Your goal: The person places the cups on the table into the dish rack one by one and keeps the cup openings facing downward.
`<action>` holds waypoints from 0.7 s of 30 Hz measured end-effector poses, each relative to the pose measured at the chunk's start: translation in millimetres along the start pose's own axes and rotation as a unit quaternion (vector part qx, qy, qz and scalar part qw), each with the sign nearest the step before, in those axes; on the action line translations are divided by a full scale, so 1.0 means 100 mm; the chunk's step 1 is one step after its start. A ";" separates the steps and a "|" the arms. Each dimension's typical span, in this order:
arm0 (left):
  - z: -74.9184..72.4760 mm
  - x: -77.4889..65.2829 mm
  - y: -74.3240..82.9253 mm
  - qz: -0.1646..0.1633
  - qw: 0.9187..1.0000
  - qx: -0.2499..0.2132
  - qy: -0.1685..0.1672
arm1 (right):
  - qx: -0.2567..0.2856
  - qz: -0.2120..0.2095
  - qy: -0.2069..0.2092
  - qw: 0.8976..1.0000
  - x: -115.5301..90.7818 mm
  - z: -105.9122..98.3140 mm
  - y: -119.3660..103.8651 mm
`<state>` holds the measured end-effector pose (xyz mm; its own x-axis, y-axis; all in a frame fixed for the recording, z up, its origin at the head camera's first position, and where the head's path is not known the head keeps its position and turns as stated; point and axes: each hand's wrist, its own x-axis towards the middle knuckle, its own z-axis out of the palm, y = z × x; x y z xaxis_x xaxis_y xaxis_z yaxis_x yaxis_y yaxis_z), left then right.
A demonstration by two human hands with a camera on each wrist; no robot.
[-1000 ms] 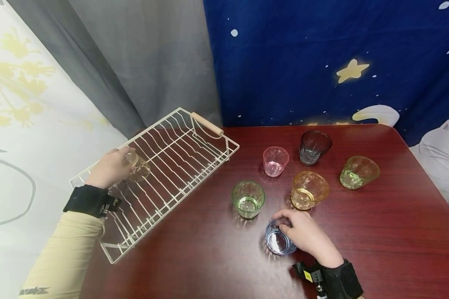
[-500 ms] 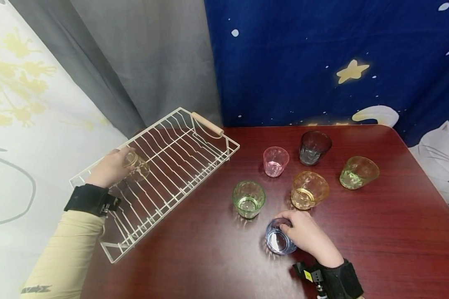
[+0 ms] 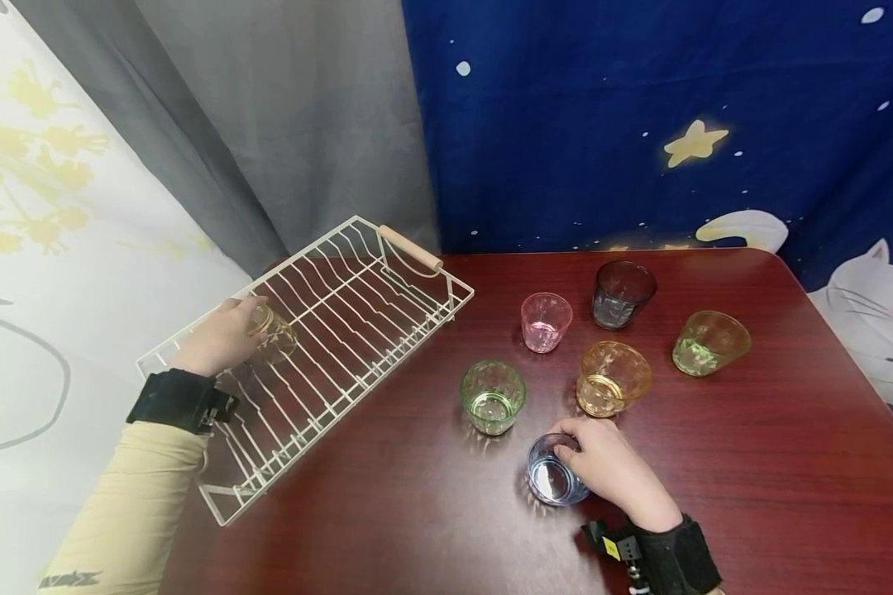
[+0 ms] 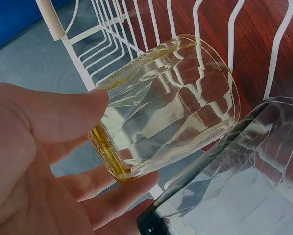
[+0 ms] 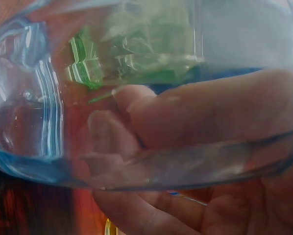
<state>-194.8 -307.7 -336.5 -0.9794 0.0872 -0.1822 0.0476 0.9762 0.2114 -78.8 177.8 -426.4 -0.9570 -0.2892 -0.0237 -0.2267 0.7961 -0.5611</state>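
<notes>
My left hand (image 3: 219, 335) is over the white wire dish rack (image 3: 347, 407), gripping a pale amber glass (image 3: 275, 337) by its base. In the left wrist view the amber glass (image 4: 171, 107) lies tilted, mouth away from the palm, thumb on one side and fingers below. Beside it there is a smoky grey glass (image 4: 244, 181), hidden behind the hand in the head view. On the table, my right hand (image 3: 613, 463) pinches the rim of an upright blue glass (image 3: 549, 483), thumb inside and fingers outside. The right wrist view looks closely through the blue glass (image 5: 29, 98).
Around the right hand stand a green glass (image 3: 494, 401), an amber glass (image 3: 612, 382), a pink glass (image 3: 545, 322), a dark grey glass (image 3: 621, 296) and a yellow-green glass (image 3: 709, 345). The rack has a wooden handle (image 3: 411, 248). Curtains (image 3: 565, 124) hang behind the table.
</notes>
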 end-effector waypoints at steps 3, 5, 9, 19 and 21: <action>0.01 -0.01 0.00 -0.003 1.000 -0.002 -0.007 | -0.005 -0.010 0.010 1.000 -0.01 0.00 0.01; 0.01 -0.02 0.01 -0.006 1.000 -0.003 -0.009 | -0.008 -0.016 0.016 1.000 -0.01 -0.01 0.01; 0.01 -0.03 0.03 -0.010 1.000 -0.002 -0.007 | -0.004 -0.024 0.019 1.000 -0.04 -0.02 0.01; -0.06 -0.11 0.17 0.013 1.000 -0.012 0.021 | -0.010 -0.022 0.040 0.999 -0.05 -0.05 0.00; -0.08 -0.14 0.23 0.014 0.999 -0.013 0.028 | -0.015 -0.021 0.046 0.999 -0.05 -0.06 -0.01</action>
<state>-181.4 -288.4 -321.1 -0.9872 0.1025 -0.1221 0.0707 0.9680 0.2406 -74.5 182.2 -420.8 -0.9589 -0.2732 0.0762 -0.2705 0.8006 -0.5346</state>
